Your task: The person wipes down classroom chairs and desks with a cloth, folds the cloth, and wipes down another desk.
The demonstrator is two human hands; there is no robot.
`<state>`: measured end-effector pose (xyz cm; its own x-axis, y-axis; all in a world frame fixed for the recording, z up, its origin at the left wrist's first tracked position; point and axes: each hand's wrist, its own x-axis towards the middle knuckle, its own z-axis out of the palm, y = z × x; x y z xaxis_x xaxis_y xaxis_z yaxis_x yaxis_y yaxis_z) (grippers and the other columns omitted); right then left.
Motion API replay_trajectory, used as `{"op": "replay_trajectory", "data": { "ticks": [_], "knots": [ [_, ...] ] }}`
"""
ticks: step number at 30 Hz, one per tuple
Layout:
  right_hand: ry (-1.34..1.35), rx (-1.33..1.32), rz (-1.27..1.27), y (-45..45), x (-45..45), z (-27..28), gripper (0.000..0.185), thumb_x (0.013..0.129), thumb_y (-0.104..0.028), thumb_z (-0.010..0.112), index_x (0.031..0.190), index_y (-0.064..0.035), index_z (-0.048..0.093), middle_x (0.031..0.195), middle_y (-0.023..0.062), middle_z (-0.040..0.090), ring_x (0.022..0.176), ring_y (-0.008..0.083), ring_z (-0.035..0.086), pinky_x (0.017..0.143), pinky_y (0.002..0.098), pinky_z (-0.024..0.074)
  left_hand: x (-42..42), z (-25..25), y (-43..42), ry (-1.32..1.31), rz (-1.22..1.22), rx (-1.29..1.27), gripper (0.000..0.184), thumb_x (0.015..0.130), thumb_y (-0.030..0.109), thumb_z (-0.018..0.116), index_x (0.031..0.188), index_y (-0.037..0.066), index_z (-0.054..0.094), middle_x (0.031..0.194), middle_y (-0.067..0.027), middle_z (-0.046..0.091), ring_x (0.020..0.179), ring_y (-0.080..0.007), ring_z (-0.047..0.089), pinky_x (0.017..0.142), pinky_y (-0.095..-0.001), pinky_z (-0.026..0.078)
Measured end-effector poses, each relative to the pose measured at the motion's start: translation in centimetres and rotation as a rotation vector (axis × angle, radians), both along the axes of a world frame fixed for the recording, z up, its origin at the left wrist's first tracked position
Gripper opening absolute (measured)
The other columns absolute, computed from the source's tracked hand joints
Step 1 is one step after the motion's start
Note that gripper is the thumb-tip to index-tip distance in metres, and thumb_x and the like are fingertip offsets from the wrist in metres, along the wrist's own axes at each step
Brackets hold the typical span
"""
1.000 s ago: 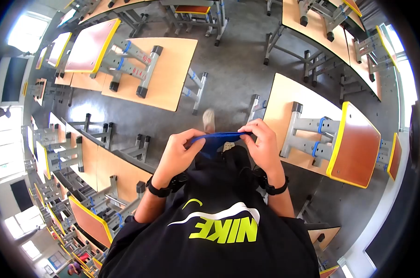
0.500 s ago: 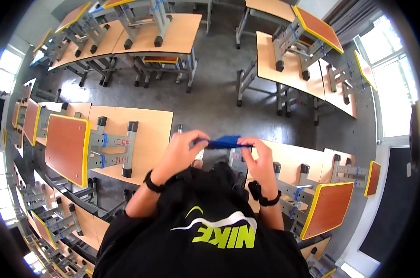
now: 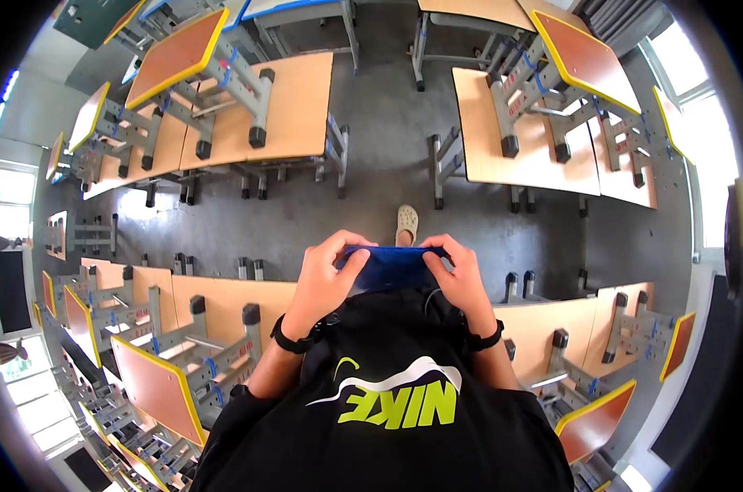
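Observation:
A dark blue piece of cloth [image 3: 394,269] is stretched in front of my waist, its upper edge nearly straight. My left hand [image 3: 325,277] pinches its left corner between thumb and fingers. At the opposite corner, my right hand [image 3: 460,280] grips it the same way. The lower part of the cloth hangs toward my black shirt [image 3: 404,451]. Whether it is a flat sheet or a bag, I cannot tell. Black bands circle both wrists.
Desks with upturned stools stand on both sides: a desk [image 3: 298,98] ahead left, a desk [image 3: 527,148] ahead right, others beside me. A grey floor aisle [image 3: 380,148] runs forward between them. My foot in a pale clog [image 3: 407,220] is on it.
I have moved forward along the aisle, and the desks beside me now sit lower in view. The cloth has gone from bunched to spread, both hands still holding it.

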<state>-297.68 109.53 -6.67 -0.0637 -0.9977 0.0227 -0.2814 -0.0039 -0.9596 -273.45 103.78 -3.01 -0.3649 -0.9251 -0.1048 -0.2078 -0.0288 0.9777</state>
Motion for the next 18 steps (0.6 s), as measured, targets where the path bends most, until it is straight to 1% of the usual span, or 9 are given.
{"op": "replay_trajectory", "data": {
  "ticks": [2, 6, 7, 9, 10, 11, 14, 15, 18],
  "knots": [
    [0.001, -0.048, 0.061, -5.2, -2.1, 0.9, 0.021, 0.090, -0.005, 0.073, 0.108, -0.0002, 0.067, 0.094, 0.0147, 0.073, 0.086, 0.0290, 0.072, 0.079, 0.0337, 0.0547, -1.8, 2.2, -4.8, -0.153, -0.016, 0.006, 0.012, 0.099, 0.006, 0.067, 0.107, -0.003, 0.066, 0.089, -0.0038, 0.069, 0.085, -0.0075, 0.063, 0.076, -0.0230, 0.051],
    [0.032, -0.180, 0.181, -16.2, -5.4, 3.1, 0.029, 0.085, -0.010, 0.079, 0.111, -0.0017, 0.067, 0.097, 0.0151, 0.072, 0.088, 0.0283, 0.072, 0.079, 0.0345, 0.0555, -4.9, 3.7, -14.4, 0.015, 0.035, 0.038, 0.011, 0.099, 0.008, 0.068, 0.105, -0.001, 0.067, 0.088, -0.0004, 0.068, 0.082, -0.0046, 0.061, 0.073, -0.0211, 0.049],
    [0.041, -0.195, 0.205, -19.0, -5.9, 3.6, 0.029, 0.084, -0.010, 0.080, 0.110, -0.0020, 0.067, 0.096, 0.0149, 0.072, 0.087, 0.0296, 0.071, 0.078, 0.0357, 0.0555, -5.5, 3.8, -16.9, -0.005, 0.042, -0.013, 0.011, 0.097, 0.004, 0.068, 0.106, -0.003, 0.067, 0.086, -0.0050, 0.071, 0.079, -0.0061, 0.064, 0.070, -0.0238, 0.052],
    [0.135, -0.198, 0.279, -23.9, -6.7, 3.9, 0.028, 0.082, -0.010, 0.081, 0.106, -0.0021, 0.069, 0.093, 0.0142, 0.070, 0.084, 0.0322, 0.069, 0.075, 0.0379, 0.0546, -6.6, 4.2, -20.6, -0.104, 0.078, -0.084, 0.012, 0.097, 0.005, 0.068, 0.105, -0.003, 0.068, 0.084, -0.0038, 0.070, 0.079, -0.0064, 0.063, 0.071, -0.0234, 0.051],
    [0.226, -0.213, 0.320, -26.1, -7.0, 3.8, 0.027, 0.081, -0.010, 0.081, 0.104, -0.0020, 0.070, 0.091, 0.0138, 0.068, 0.083, 0.0334, 0.067, 0.073, 0.0389, 0.0537, -7.0, 4.1, -22.3, -0.112, 0.098, -0.116, 0.012, 0.097, 0.005, 0.068, 0.105, -0.003, 0.068, 0.084, -0.0031, 0.069, 0.078, -0.0062, 0.062, 0.071, -0.0232, 0.050],
    [0.228, -0.200, 0.343, -28.1, -7.2, 3.9, 0.022, 0.082, -0.010, 0.079, 0.100, -0.0014, 0.070, 0.087, 0.0146, 0.065, 0.080, 0.0365, 0.064, 0.070, 0.0419, 0.0520, -6.9, 3.5, -24.0, -0.087, 0.111, -0.030, 0.011, 0.097, 0.005, 0.068, 0.105, -0.003, 0.068, 0.084, -0.0022, 0.069, 0.078, -0.0064, 0.062, 0.071, -0.0228, 0.050],
    [0.238, -0.171, 0.403, -33.6, -7.8, 2.5, 0.020, 0.082, -0.011, 0.079, 0.098, -0.0014, 0.070, 0.088, 0.0154, 0.065, 0.082, 0.0377, 0.064, 0.071, 0.0429, 0.0522, -6.9, 0.3, -29.7, 0.010, 0.139, 0.108, 0.015, 0.099, 0.010, 0.070, 0.107, -0.002, 0.069, 0.091, 0.0001, 0.069, 0.082, -0.0053, 0.060, 0.074, -0.0218, 0.049],
    [0.241, -0.120, 0.404, -35.3, -8.0, 1.8, 0.020, 0.083, -0.011, 0.078, 0.098, -0.0009, 0.070, 0.089, 0.0164, 0.065, 0.083, 0.0389, 0.064, 0.072, 0.0434, 0.0523, -6.8, -0.3, -31.9, -0.128, 0.109, 0.150, 0.015, 0.098, 0.009, 0.070, 0.108, -0.003, 0.068, 0.091, -0.0004, 0.069, 0.083, -0.0051, 0.060, 0.074, -0.0216, 0.048],
    [0.293, -0.015, 0.430, -41.3, -8.9, 0.6, 0.020, 0.083, -0.011, 0.078, 0.097, 0.0001, 0.069, 0.089, 0.0169, 0.065, 0.083, 0.0399, 0.064, 0.073, 0.0440, 0.0525, -8.3, -2.3, -38.6, -0.031, 0.062, 0.153, 0.014, 0.098, 0.008, 0.069, 0.107, -0.002, 0.069, 0.091, 0.0003, 0.069, 0.084, -0.0052, 0.060, 0.073, -0.0221, 0.047]
  ]
}}
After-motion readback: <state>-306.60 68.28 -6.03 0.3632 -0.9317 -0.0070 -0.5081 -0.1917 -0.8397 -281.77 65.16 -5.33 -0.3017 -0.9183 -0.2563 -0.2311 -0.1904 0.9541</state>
